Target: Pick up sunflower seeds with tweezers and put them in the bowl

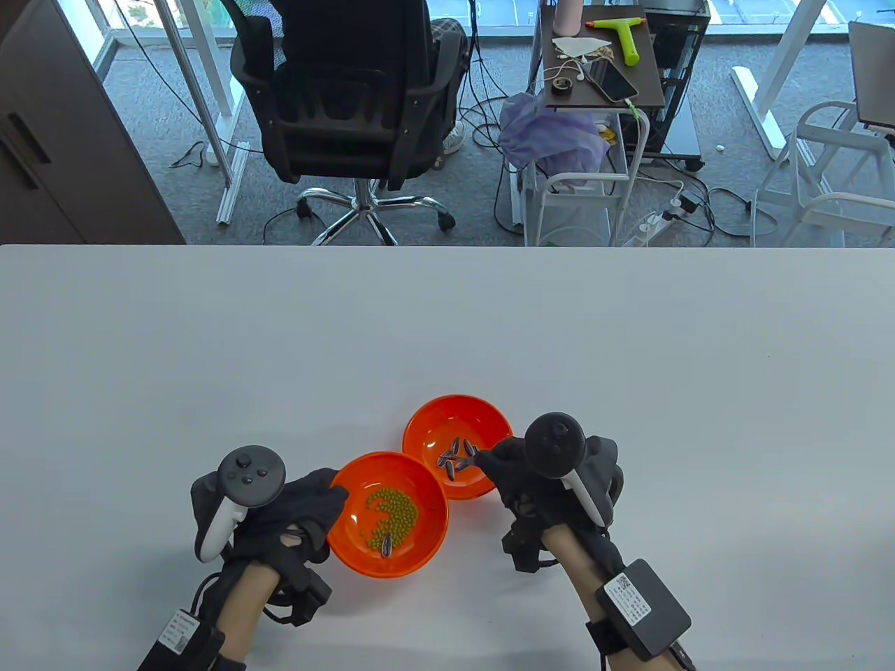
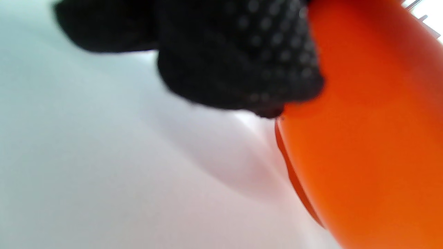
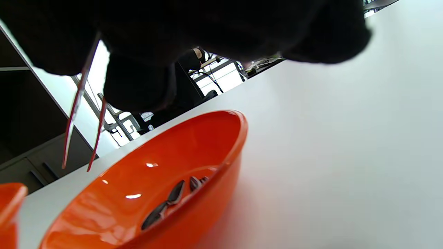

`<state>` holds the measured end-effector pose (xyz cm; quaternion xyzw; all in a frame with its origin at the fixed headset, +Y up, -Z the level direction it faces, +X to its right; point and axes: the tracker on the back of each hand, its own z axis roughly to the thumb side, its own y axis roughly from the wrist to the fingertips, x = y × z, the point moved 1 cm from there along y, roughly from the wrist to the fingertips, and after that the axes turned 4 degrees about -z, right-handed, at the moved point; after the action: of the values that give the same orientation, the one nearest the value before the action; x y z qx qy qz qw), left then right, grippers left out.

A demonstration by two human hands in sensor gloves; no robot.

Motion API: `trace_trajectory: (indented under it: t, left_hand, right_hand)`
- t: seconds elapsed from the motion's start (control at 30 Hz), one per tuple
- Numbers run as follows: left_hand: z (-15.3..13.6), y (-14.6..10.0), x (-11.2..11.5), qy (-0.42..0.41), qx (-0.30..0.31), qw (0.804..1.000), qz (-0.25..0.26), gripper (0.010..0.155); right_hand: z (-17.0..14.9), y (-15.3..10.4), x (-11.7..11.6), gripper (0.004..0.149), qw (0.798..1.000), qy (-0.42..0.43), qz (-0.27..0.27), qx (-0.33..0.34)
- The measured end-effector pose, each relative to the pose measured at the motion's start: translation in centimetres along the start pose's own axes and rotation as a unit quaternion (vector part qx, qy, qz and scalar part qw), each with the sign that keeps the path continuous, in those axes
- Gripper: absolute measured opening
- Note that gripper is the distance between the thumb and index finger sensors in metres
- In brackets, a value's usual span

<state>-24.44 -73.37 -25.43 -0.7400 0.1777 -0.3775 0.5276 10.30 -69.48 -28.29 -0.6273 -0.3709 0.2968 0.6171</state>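
Observation:
Two orange bowls stand side by side. The near bowl [image 1: 426, 538] holds green beans [image 1: 391, 516] and one sunflower seed [image 1: 387, 548]. The far bowl [image 1: 489, 419] holds several sunflower seeds [image 1: 454, 458]; they also show in the right wrist view [image 3: 173, 197]. My left hand [image 1: 334, 498] grips the near bowl's left rim; its fingers [image 2: 238, 58] press the bowl's outer wall [image 2: 373, 138]. My right hand [image 1: 498, 458] holds metal tweezers [image 3: 80, 131] over the far bowl's [image 3: 193, 145] rim. The tweezer tips stand apart with nothing between them.
The white table [image 1: 447, 335] stretches wide beyond the bowls. Past its far edge are an office chair [image 1: 349, 105] and a small cart [image 1: 601, 63] on the floor.

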Motion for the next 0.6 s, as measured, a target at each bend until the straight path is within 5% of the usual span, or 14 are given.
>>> trace_trajectory:
  t: [0.6]
  left_hand:
    - [0.0,0.0,0.0,0.001,0.000,1.000,0.002,0.049]
  right_hand:
    - [5.5,-3.8,-3.0,0.037,0.978,-0.065,0.159,0.117]
